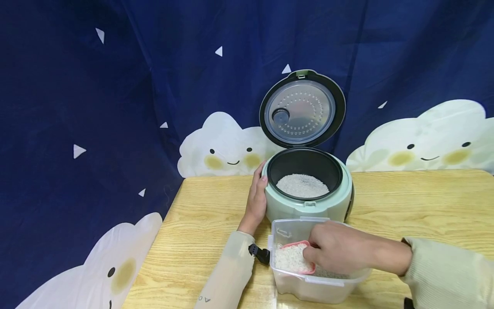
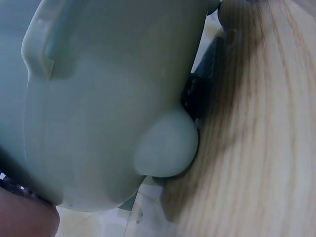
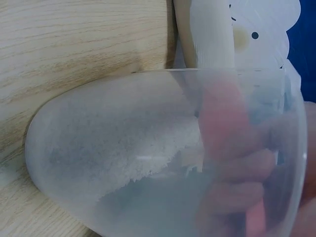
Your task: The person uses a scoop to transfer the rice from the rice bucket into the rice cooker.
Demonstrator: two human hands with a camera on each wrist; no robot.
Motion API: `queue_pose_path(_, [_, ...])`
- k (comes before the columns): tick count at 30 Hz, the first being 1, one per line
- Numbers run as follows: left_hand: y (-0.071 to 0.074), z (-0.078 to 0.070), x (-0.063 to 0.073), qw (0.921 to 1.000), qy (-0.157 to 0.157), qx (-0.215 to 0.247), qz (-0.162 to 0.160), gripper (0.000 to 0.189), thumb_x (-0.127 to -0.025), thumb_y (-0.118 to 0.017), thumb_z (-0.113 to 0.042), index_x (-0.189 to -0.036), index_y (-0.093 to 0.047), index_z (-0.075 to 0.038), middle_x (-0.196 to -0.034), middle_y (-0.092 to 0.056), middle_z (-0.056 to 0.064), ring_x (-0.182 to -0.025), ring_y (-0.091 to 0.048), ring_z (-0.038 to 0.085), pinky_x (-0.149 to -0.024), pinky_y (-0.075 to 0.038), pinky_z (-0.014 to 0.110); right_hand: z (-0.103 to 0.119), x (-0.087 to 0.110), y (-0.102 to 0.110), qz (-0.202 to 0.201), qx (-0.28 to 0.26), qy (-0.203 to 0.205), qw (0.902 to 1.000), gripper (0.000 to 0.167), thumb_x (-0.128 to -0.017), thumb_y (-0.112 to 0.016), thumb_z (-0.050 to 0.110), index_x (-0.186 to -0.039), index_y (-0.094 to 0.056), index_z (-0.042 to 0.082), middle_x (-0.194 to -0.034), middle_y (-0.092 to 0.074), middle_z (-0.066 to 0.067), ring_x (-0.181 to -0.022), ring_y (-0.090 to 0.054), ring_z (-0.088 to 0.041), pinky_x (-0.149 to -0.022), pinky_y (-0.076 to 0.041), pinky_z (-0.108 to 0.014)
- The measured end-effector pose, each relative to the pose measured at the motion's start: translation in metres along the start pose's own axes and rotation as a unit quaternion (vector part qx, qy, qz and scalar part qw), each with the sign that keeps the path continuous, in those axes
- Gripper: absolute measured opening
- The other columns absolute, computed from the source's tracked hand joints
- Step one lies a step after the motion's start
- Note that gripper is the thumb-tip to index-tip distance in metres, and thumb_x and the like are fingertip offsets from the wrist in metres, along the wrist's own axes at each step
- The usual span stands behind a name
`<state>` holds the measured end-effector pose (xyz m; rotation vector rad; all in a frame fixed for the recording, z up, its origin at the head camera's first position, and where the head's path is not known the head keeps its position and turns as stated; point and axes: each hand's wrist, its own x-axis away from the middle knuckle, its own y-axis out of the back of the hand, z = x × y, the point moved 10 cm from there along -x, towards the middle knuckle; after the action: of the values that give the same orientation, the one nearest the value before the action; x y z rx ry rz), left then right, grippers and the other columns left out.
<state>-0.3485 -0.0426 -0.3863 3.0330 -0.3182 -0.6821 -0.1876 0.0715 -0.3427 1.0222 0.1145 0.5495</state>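
Note:
A pale green rice cooker stands on the table with its lid raised and white rice in its black inner pot. My left hand lies along the cooker's left side, fingers extended against the wall near the rim. Directly in front of the cooker is a translucent plastic container with rice in it. Reaching into that container, my right hand grips a pink scoop heaped with rice. Through the container's cloudy wall, the right wrist view shows curled fingers at the scoop.
The wooden table extends to both sides of the cooker. Behind it hangs a dark blue cloth with white clouds and triangles. The raised lid stands close before this cloth. The container's front wall is near the left wrist's black strap.

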Motion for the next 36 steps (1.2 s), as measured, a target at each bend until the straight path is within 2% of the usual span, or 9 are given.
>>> queue_pose_path(7, [0.000, 0.000, 0.000, 1.0000, -0.002, 0.001, -0.001, 0.059, -0.107, -0.029, -0.028, -0.162, -0.030, -0.008, -0.166, -0.040, 0.005, -0.154, -0.038, 0.023, -0.131, -0.026, 0.044, 0.001, 0.001, 0.002, -0.004, -0.002, 0.001, 1.0000, 0.031, -0.086, -0.062, 0.023, -0.055, -0.063, 0.026, -0.049, -0.033, 0.020, -0.048, -0.033, -0.001, -0.045, -0.025, -0.020])
queue_pose_path(14, [0.002, -0.001, 0.000, 0.9999, -0.006, 0.009, -0.006, 0.056, -0.107, -0.029, -0.028, -0.161, -0.033, -0.014, -0.166, -0.041, 0.007, -0.154, -0.039, 0.025, -0.131, -0.026, 0.047, 0.001, 0.002, 0.004, -0.009, -0.006, -0.005, 0.9999, 0.031, -0.085, -0.062, 0.024, -0.054, -0.063, 0.024, -0.049, -0.032, 0.019, -0.048, -0.033, -0.002, -0.045, -0.025, -0.020])
queue_pose_path(17, [0.002, -0.002, 0.001, 0.9999, -0.007, 0.008, -0.005, 0.057, -0.107, -0.028, -0.027, -0.161, -0.032, -0.012, -0.166, -0.041, 0.007, -0.154, -0.039, 0.025, -0.131, -0.027, 0.047, 0.000, 0.002, 0.004, -0.007, -0.009, -0.009, 0.9999, 0.032, -0.086, -0.062, 0.024, -0.054, -0.062, 0.024, -0.049, -0.032, 0.018, -0.048, -0.032, -0.002, -0.045, -0.023, -0.020])
queue_pose_path(25, [0.001, -0.002, 0.001, 1.0000, -0.004, 0.002, -0.003, 0.056, -0.107, -0.029, -0.027, -0.161, -0.033, -0.015, -0.166, -0.040, 0.006, -0.154, -0.038, 0.025, -0.131, -0.027, 0.046, 0.000, 0.003, 0.007, -0.012, -0.013, -0.012, 0.9998, 0.031, -0.087, -0.060, 0.023, -0.058, -0.065, 0.028, -0.050, -0.035, 0.017, -0.048, -0.033, -0.003, -0.045, -0.025, -0.021])
queue_pose_path(32, [0.000, -0.003, 0.001, 1.0000, -0.002, 0.002, -0.001, 0.058, -0.107, -0.028, -0.027, -0.162, -0.030, -0.010, -0.167, -0.039, 0.005, -0.155, -0.038, 0.024, -0.131, -0.027, 0.045, -0.002, 0.005, 0.011, -0.014, -0.013, -0.018, 0.9996, 0.032, -0.089, -0.059, 0.024, -0.059, -0.065, 0.029, -0.050, -0.035, 0.018, -0.048, -0.032, -0.003, -0.045, -0.025, -0.021])
queue_pose_path(36, [0.000, -0.002, 0.002, 1.0000, 0.003, 0.000, -0.001, 0.057, -0.107, -0.029, -0.028, -0.162, -0.030, -0.012, -0.167, -0.039, 0.004, -0.155, -0.037, 0.022, -0.131, -0.027, 0.044, -0.002, 0.007, 0.013, -0.009, -0.021, -0.020, 0.9995, 0.032, -0.090, -0.057, 0.023, -0.060, -0.067, 0.030, -0.049, -0.034, 0.017, -0.048, -0.030, -0.003, -0.045, -0.024, -0.021])
